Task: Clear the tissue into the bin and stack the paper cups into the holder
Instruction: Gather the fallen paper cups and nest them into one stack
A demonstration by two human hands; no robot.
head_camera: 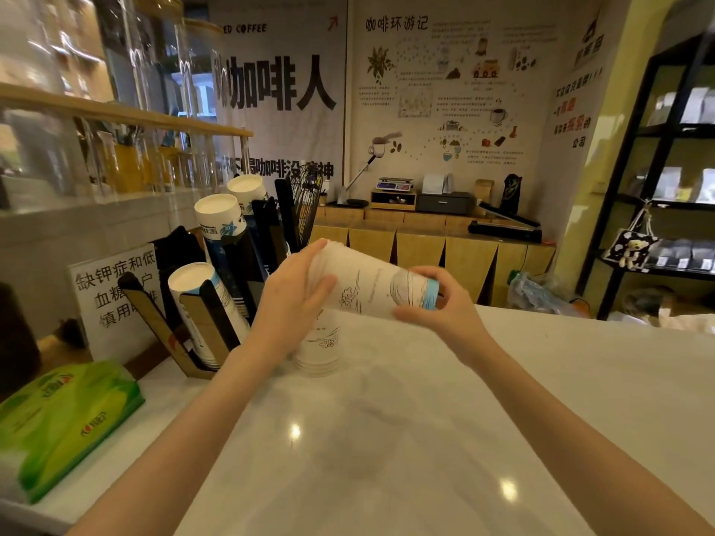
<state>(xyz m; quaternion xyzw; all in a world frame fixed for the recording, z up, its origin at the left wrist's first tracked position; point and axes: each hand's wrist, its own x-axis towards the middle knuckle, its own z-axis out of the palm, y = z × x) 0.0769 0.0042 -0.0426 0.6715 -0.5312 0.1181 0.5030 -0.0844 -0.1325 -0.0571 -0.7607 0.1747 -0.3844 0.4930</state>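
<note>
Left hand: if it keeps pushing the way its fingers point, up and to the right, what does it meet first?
The left hand is already pressed on the wide end of the held cup stack, so it meets that. Beyond lies the right hand gripping the narrow end.

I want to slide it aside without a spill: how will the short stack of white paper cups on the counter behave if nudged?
The cup stack looks light, so it should slide easily on the glossy counter. Standing upside down on its wide rims, it seems unlikely to tip. Thin paper walls would probably dent if squeezed.
</note>
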